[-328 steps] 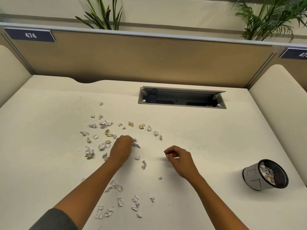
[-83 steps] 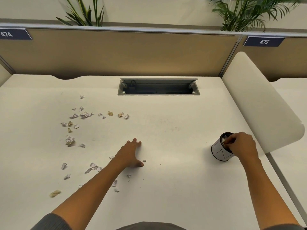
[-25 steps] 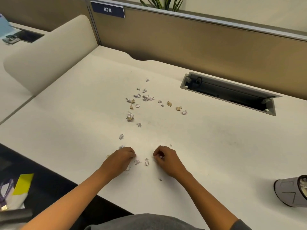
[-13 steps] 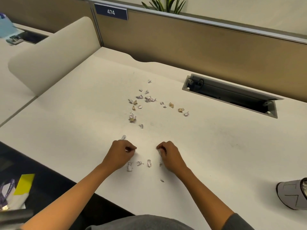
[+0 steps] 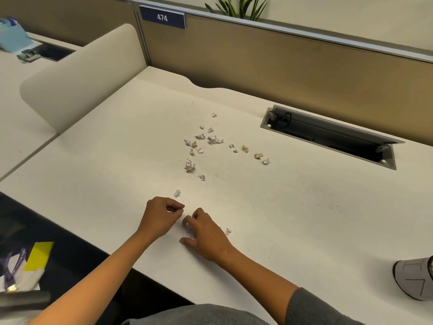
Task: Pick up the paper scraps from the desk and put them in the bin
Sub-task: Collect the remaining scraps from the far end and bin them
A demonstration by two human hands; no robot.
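Small crumpled paper scraps lie scattered on the white desk, most of them in a loose group beyond my hands. One scrap sits just past my left hand, which is closed in a pinch with its fingertips together. My right hand rests beside it, fingers curled down over scraps at its fingertips and thumb spread toward me. Another scrap lies right of that hand. The grey bin lies tilted at the far right, cut off by the frame edge.
An open cable tray is sunk into the desk at the back right. A brown partition closes the back. A cream divider stands on the left. The desk's near edge runs just under my left forearm; papers lie below.
My right hand has slid left and toward me, over the three scraps that lay between my hands; they are hidden now. My left hand stays closed in about the same spot.
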